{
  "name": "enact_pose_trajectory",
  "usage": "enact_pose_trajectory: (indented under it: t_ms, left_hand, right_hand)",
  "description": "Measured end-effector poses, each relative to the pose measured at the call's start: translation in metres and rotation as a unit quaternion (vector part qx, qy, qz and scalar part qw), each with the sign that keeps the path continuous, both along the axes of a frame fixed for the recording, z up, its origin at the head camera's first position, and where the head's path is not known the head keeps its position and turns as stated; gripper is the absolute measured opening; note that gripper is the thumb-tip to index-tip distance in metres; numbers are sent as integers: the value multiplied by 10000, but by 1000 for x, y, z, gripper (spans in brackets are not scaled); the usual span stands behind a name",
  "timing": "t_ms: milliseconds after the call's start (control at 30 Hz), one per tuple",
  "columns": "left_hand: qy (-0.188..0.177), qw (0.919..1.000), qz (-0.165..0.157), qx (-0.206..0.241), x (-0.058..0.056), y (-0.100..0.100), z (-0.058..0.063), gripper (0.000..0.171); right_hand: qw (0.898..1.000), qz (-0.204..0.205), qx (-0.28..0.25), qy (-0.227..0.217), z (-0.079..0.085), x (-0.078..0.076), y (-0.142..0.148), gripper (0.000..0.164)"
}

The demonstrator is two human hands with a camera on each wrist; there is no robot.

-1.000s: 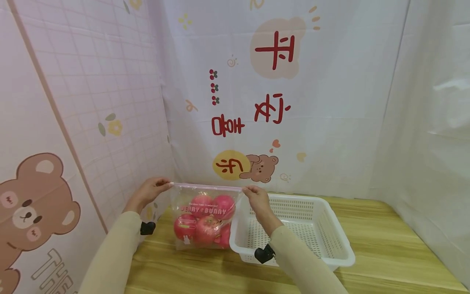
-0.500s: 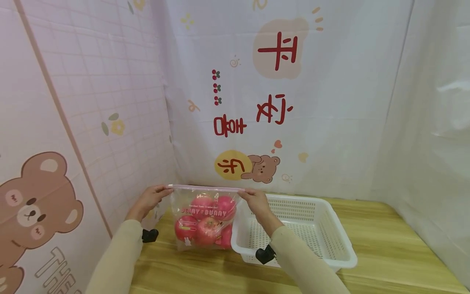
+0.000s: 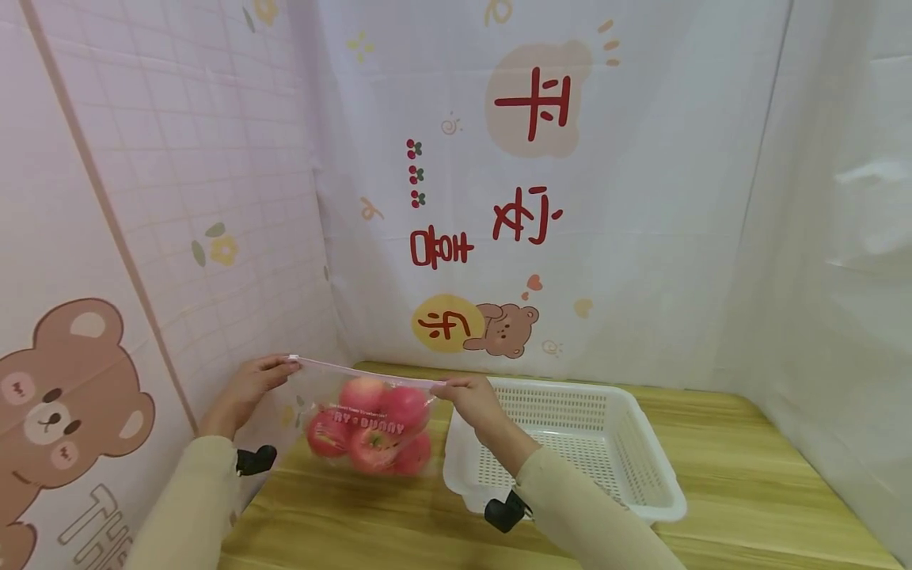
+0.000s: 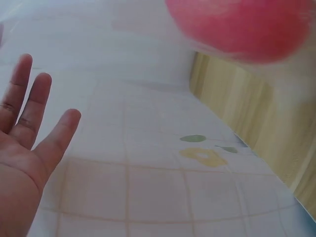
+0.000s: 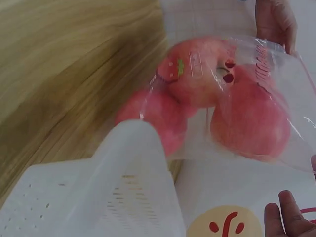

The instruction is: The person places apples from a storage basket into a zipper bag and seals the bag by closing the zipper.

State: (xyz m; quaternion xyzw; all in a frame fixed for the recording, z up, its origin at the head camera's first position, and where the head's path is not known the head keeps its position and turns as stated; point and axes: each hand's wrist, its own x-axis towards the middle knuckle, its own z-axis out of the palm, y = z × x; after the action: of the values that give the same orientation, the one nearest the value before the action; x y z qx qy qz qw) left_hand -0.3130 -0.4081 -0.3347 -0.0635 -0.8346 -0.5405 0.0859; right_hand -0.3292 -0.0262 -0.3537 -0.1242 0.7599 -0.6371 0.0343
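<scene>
A clear zip bag (image 3: 324, 388) with pink lettering holds several red apples (image 3: 374, 450). At its upper left corner, by the white slider, my left hand (image 3: 249, 389) pinches the zip edge. My right hand (image 3: 480, 408) pinches the opposite top corner, so the pink zip strip stretches between the hands and slopes down to the right. In the right wrist view the bag of apples (image 5: 249, 116) hangs beside the basket's corner. The left wrist view shows one blurred apple (image 4: 247, 29) and some straight fingers (image 4: 37, 101); the pinching fingertips are outside it.
A white perforated plastic basket (image 3: 563, 405) stands on the wooden table (image 3: 720, 467), right of the bag and partly behind my right forearm. Printed cloth walls (image 3: 641, 237) enclose the table at the back, left and right.
Both hands have moved left with the bag of apples, away from the basket. The zip strip, nearly level before, now slants, and the bag's lower edge has shifted left.
</scene>
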Motion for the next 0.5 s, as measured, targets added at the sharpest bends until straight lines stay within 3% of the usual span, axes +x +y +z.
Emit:
enact_pose_trajectory:
  t_ms: [167,367,500]
  left_hand:
    - [-61,9998,164,40,1,1,1,40]
    - [-804,9909,730,-794,-12,23,-12,56]
    - [-504,9813,1325,-1301,-26,38,-19,47]
  right_hand:
    - [9999,-90,109,-77,3,0,-2,21]
    - [9968,-477,636,-49,-12,-15,0,27]
    - [9972,-513,540,70,-23,-26,3,31]
